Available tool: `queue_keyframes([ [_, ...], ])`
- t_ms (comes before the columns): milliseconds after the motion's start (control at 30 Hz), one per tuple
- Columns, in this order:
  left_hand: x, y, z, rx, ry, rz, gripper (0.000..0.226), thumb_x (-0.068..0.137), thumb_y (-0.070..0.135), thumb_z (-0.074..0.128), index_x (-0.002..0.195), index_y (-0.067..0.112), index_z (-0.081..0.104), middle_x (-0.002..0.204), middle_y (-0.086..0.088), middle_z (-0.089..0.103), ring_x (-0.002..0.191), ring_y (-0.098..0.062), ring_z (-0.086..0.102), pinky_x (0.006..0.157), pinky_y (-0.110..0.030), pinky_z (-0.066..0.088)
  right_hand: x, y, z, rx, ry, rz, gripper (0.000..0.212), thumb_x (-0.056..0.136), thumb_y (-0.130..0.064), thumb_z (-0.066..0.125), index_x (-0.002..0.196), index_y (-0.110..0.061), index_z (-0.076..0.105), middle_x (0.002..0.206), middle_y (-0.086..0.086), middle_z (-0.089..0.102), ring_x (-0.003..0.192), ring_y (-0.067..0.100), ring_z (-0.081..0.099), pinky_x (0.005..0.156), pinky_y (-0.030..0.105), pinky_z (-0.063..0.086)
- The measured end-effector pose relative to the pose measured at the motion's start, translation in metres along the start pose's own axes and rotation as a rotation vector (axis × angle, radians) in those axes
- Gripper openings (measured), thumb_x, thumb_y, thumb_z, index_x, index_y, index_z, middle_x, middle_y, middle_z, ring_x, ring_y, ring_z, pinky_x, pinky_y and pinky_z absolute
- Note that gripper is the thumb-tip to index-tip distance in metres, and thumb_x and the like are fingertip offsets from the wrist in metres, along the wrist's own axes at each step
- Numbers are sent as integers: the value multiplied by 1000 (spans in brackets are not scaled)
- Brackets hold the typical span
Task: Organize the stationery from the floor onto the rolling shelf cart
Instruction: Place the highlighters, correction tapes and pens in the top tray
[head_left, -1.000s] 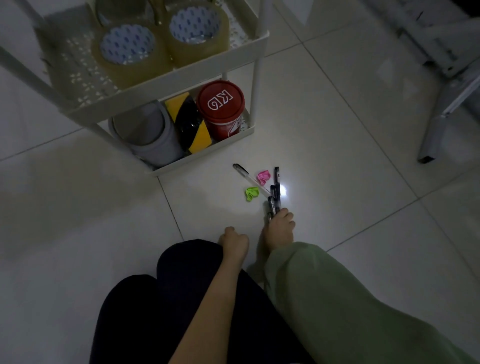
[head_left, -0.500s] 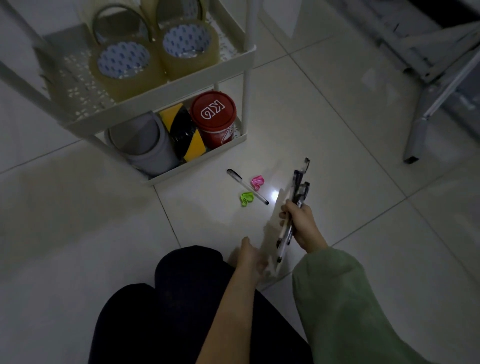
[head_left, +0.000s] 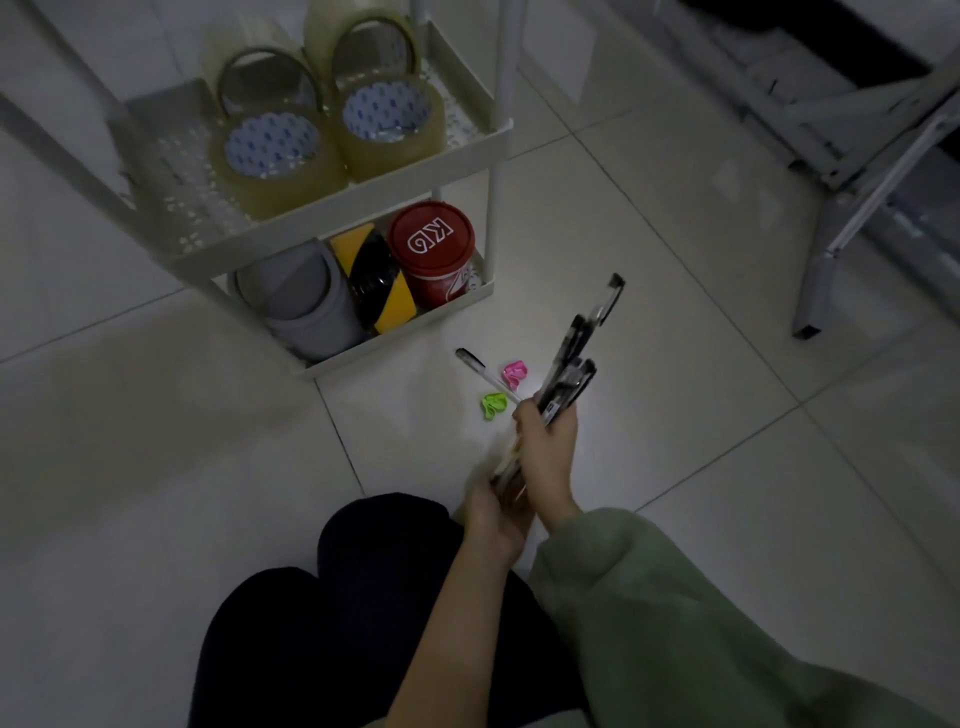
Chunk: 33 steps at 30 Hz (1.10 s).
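My right hand (head_left: 548, 449) grips a bundle of black pens (head_left: 576, 358) that points up and to the right above the floor. My left hand (head_left: 496, 512) touches the lower ends of that bundle; whether its fingers curl round them is unclear. One more pen (head_left: 480, 366) lies on the tiles, with a pink clip (head_left: 515, 373) and a green clip (head_left: 493, 404) beside it. The white rolling cart (head_left: 363, 202) stands just behind them to the left.
The cart's upper tray holds clear tape rolls (head_left: 278, 156). Its bottom tray holds a grey roll (head_left: 301, 306), a yellow-black tape roll (head_left: 376, 283) and a red-lidded tub (head_left: 431, 244). A grey metal frame leg (head_left: 821, 280) stands at the right. My dark-clad knee (head_left: 374, 545) is below.
My right hand lifted the pen bundle off the floor and raised it. My left hand came up from the floor and met the bundle's lower ends.
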<state>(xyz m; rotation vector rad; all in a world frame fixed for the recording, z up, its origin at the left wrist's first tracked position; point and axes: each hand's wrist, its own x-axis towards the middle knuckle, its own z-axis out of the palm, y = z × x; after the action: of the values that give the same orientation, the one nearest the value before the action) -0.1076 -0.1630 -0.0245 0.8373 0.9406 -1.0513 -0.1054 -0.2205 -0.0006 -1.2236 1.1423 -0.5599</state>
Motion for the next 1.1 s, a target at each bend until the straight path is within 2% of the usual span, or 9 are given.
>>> queue_keyframes([
  [67, -8, 4, 2, 3, -24, 2, 38, 100, 35, 31, 117, 6, 49, 82, -15, 63, 79, -26, 55, 64, -34, 52, 5, -20, -3, 45, 4, 20, 23, 86, 1, 51, 75, -18, 45, 61, -3, 45, 51, 5, 44, 50, 18, 38],
  [200, -39, 21, 8, 97, -10, 43, 63, 96, 52, 27, 141, 9, 34, 139, -20, 41, 126, -34, 42, 103, -42, 36, 10, -67, -10, 129, -178, 68, 28, 82, 8, 45, 63, -12, 44, 50, 0, 44, 43, 10, 40, 44, 21, 33],
  [300, -61, 42, 20, 240, -50, 245, 63, 97, 51, 23, 143, 9, 31, 147, -17, 36, 130, -31, 40, 109, -41, 30, 8, -98, -14, 260, -394, 165, 35, 82, 6, 42, 52, -12, 43, 40, -3, 44, 38, 13, 37, 40, 17, 31],
  [533, -135, 86, 56, 799, -270, 856, 65, 82, 45, 61, 136, 14, 40, 124, -4, 55, 116, -19, 53, 90, -29, 43, -62, -91, -13, 1, -664, -53, 6, 64, -6, 48, 65, -10, 44, 55, 5, 43, 45, 10, 41, 47, 26, 33],
  [600, -145, 76, 54, 973, -275, 894, 73, 70, 50, 71, 128, 14, 46, 115, -5, 60, 107, -18, 58, 91, -29, 45, -80, -82, -10, 16, -652, -63, 14, 80, 1, 48, 73, -11, 46, 61, 4, 47, 50, 8, 45, 52, 27, 35],
  [700, -146, 63, 47, 1001, -215, 957, 20, 81, 20, 70, 95, 19, 56, 92, -3, 65, 88, -16, 63, 78, -25, 48, -91, -85, -8, 57, -631, -74, 18, 94, 1, 42, 100, -15, 49, 78, 0, 56, 69, 9, 54, 57, 17, 45],
  [767, -145, 61, 47, 1027, -232, 981, 12, 85, 17, 65, 82, 23, 55, 79, 2, 62, 74, -8, 61, 70, -21, 48, -92, -84, -8, 128, -616, -77, 22, 95, 1, 42, 112, -12, 46, 85, -1, 57, 76, 8, 57, 58, 12, 48],
  [900, -142, 56, 45, 1110, -234, 963, 13, 87, 18, 63, 77, 18, 54, 72, 3, 59, 63, 1, 56, 51, -1, 42, -93, -75, -9, 194, -519, -26, 17, 97, 0, 36, 103, -4, 51, 82, 6, 53, 75, 12, 54, 65, 23, 45],
  [1100, -116, 43, 18, 932, -215, 909, 14, 83, 7, 65, 85, 16, 55, 89, -8, 62, 85, -19, 60, 72, -22, 49, -97, -44, -20, 206, -602, 139, 27, 90, 11, 41, 98, -8, 59, 88, 7, 64, 79, 11, 64, 66, 23, 54],
])
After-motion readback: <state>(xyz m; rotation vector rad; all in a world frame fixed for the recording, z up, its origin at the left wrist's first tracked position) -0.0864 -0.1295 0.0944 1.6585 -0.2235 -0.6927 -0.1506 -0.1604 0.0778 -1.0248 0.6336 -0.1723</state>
